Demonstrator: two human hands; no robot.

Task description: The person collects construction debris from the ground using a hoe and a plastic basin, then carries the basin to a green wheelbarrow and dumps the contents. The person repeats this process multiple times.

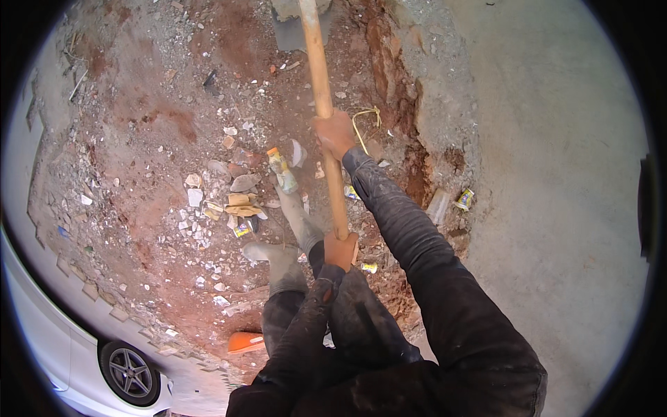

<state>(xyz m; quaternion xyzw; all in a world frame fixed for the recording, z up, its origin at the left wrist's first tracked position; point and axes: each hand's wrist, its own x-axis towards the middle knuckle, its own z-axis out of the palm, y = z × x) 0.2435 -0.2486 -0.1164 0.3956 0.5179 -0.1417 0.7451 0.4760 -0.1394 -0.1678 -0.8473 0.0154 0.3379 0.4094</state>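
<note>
Head view: the wooden handle [318,69] runs from the left hand [339,252], clasping its near end, through the gripping right hand [334,134] and beyond; firm, well-spaced grips should give the best control.

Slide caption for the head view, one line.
Long wooden handle, left-hand grip at its near end, right-hand grip farther up, over rubble-strewn reddish soil.

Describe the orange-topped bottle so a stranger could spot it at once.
Find the long wooden handle at upper centre. Left of it, by the toe of the farther boot, a bottle lies on the reddish dirt. Its orange top sets it apart from the pale rubble nearby.
</note>
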